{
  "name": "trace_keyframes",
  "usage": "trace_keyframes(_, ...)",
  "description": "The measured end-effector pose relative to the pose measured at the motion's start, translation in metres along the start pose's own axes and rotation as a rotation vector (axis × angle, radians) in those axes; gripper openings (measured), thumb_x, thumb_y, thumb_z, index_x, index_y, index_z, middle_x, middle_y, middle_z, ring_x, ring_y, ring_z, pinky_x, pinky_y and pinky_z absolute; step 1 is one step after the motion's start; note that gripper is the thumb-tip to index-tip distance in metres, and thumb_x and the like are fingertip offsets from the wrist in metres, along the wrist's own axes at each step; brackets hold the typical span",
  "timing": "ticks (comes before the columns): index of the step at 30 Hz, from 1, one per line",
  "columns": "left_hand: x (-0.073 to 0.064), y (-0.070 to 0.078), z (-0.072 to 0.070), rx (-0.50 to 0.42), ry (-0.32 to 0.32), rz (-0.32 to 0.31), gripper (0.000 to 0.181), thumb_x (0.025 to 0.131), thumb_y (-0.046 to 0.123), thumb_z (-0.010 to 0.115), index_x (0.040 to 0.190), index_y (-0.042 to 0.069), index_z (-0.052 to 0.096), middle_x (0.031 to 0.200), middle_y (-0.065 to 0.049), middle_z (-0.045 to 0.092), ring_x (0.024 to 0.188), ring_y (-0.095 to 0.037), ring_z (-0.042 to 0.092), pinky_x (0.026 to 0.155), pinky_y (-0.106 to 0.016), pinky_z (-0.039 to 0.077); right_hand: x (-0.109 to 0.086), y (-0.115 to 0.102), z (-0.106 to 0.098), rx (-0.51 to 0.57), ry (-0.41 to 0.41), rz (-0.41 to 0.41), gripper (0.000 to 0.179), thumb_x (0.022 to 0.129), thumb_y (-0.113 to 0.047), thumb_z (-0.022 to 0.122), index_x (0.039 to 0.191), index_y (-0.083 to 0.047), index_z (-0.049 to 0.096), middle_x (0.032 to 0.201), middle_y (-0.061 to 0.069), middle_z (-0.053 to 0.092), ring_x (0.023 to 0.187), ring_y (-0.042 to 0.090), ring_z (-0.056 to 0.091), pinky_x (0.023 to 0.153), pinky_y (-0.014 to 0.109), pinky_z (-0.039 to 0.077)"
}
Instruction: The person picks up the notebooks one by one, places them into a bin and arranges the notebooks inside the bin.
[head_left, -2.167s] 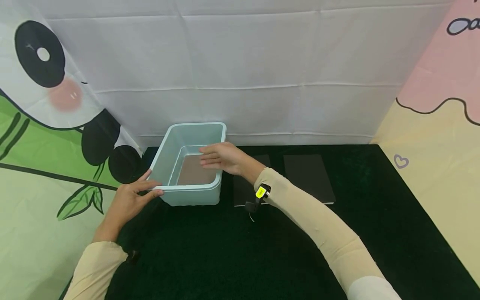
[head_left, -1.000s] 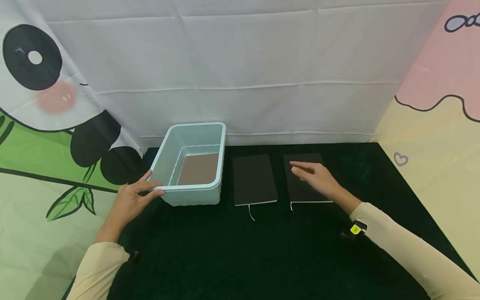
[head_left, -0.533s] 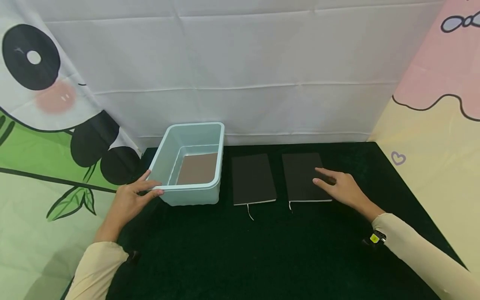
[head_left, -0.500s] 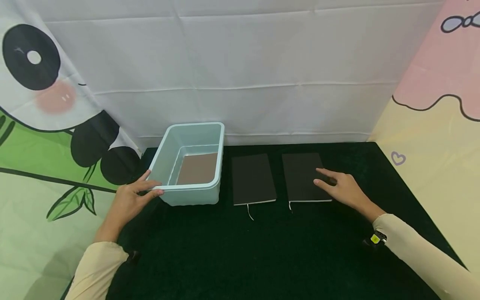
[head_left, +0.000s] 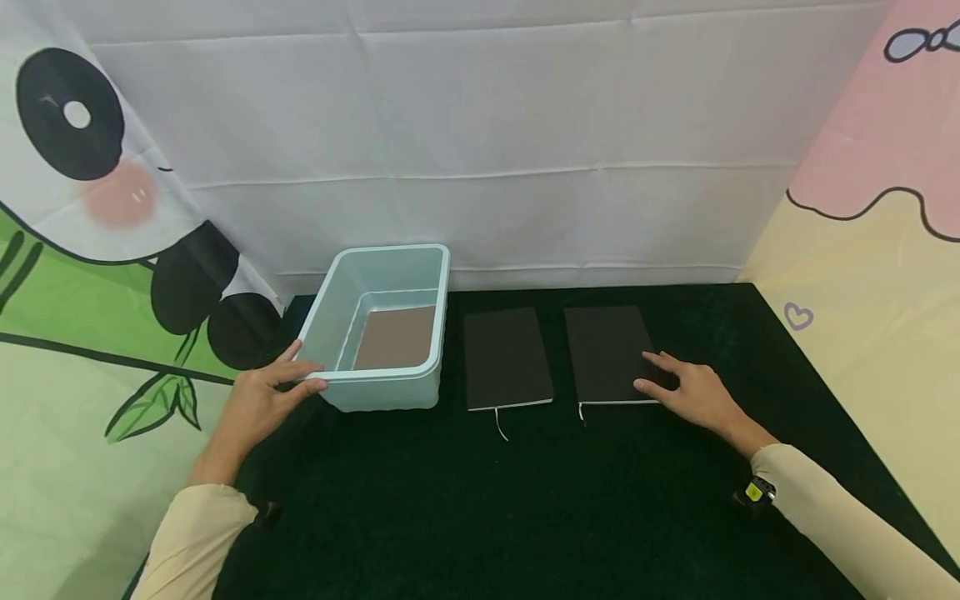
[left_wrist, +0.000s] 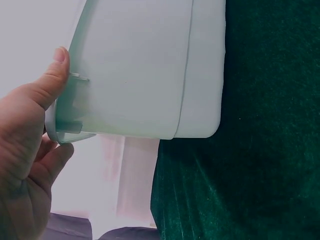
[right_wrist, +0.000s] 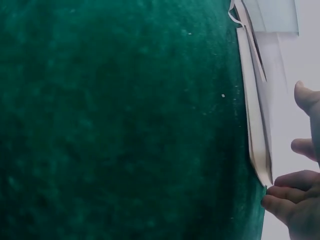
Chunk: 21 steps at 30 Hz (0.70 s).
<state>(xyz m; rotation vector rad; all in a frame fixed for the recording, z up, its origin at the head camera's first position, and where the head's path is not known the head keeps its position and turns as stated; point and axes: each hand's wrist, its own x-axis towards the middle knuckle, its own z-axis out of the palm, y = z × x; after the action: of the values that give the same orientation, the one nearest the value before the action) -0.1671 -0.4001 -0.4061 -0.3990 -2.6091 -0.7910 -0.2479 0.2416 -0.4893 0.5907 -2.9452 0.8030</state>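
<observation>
A light blue plastic bin (head_left: 378,376) stands at the left of the table with a flat brown rectangular item (head_left: 396,340) on its floor. My left hand (head_left: 258,408) holds the bin's near left rim corner; in the left wrist view, the thumb lies on one side of the rim and fingers curl at the corner. Two black notebooks lie flat to the right, the left notebook (head_left: 508,357) and the right notebook (head_left: 607,350). My right hand (head_left: 697,397), thumb and fingers apart, is at the right notebook's right edge. Its fingertips (right_wrist: 270,200) sit by a notebook corner.
Dark green cloth (head_left: 480,500) covers the table. White ribbon markers (head_left: 502,425) stick out from the notebooks' near edges. A white fabric backdrop (head_left: 480,150) rises behind, with printed cartoon cloths (head_left: 862,292) at both sides.
My right hand has gone from over the bin to the right, across the notebooks, and lowered to the right notebook's right edge. The left hand and bin stay in place.
</observation>
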Motion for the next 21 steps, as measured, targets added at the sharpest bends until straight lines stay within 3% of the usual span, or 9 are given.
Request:
trace_keyframes(4, -0.001, 0.0, 0.001, 0.006, 0.024, 0.028, 0.023, 0.086, 0.013, 0.083, 0.108, 0.007, 0.08, 0.143, -0.026, 0.055, 0.102, -0.051, 0.069, 0.06, -0.012, 0.038, -0.001, 0.002, 0.003, -0.011, 0.004, 0.014, 0.068, 0.1, -0.051, 0.061, 0.151, -0.008, 0.049, 0.151, 0.033, 0.045, 0.057, 0.014, 0.047, 0.079, 0.044, 0.045)
trace_keyframes(10, -0.001, -0.001, 0.003, 0.006, 0.036, 0.049, 0.023, 0.085, 0.012, 0.084, 0.107, 0.007, 0.08, 0.143, -0.025, 0.055, 0.073, -0.036, 0.072, 0.053, -0.019, 0.035, -0.003, 0.001, 0.004, 0.017, -0.011, 0.043, 0.069, 0.1, -0.052, 0.061, 0.151, -0.006, 0.049, 0.147, 0.034, 0.048, 0.045, 0.011, 0.038, 0.062, 0.034, 0.043)
trace_keyframes(13, -0.001, -0.001, 0.003, 0.007, 0.038, 0.048, 0.023, 0.085, 0.012, 0.084, 0.108, 0.007, 0.08, 0.143, -0.025, 0.055, 0.067, -0.03, 0.071, 0.053, -0.02, 0.036, -0.002, 0.001, 0.006, 0.012, -0.018, 0.063, 0.071, 0.099, -0.055, 0.061, 0.151, -0.007, 0.049, 0.134, 0.03, 0.06, 0.046, 0.011, 0.039, 0.06, 0.033, 0.041)
trace_keyframes(16, -0.001, -0.001, 0.003, 0.005, 0.038, 0.043, 0.023, 0.086, 0.012, 0.083, 0.108, 0.007, 0.08, 0.144, -0.024, 0.055, 0.072, -0.033, 0.073, 0.056, -0.017, 0.037, -0.002, 0.003, 0.009, -0.005, -0.02, 0.069, 0.072, 0.099, -0.056, 0.061, 0.151, -0.007, 0.05, 0.133, 0.03, 0.061, 0.06, 0.017, 0.053, 0.071, 0.042, 0.048)
trace_keyframes(21, -0.001, 0.0, 0.002, 0.002, 0.036, 0.032, 0.023, 0.086, 0.013, 0.084, 0.107, 0.008, 0.08, 0.144, -0.025, 0.055, 0.104, -0.048, 0.069, 0.073, -0.005, 0.039, -0.001, 0.005, 0.013, -0.027, -0.021, 0.069, 0.073, 0.098, -0.057, 0.063, 0.15, -0.007, 0.051, 0.147, 0.036, 0.047, 0.079, 0.025, 0.061, 0.083, 0.051, 0.046)
